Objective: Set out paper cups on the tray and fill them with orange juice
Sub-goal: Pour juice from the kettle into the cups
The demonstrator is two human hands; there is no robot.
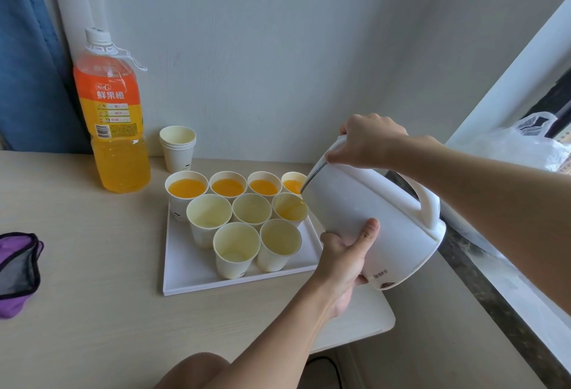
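A white tray (197, 277) on the table holds several paper cups. The back row of cups (228, 187) holds orange juice. In the middle row the right cup (289, 207) is taking a thin stream of juice from a white kettle (370, 221), tilted with its spout over that cup. The other cups in the middle and front rows (236, 242) look empty. My right hand (367, 144) grips the kettle's top near the lid. My left hand (346, 260) supports the kettle's lower side.
A large orange juice bottle (112, 116) with a white cap stands at the back left. A short stack of spare paper cups (178, 149) is behind the tray. A purple mesh pouch (17, 271) lies at the left edge. A plastic bag (522, 144) sits on the windowsill.
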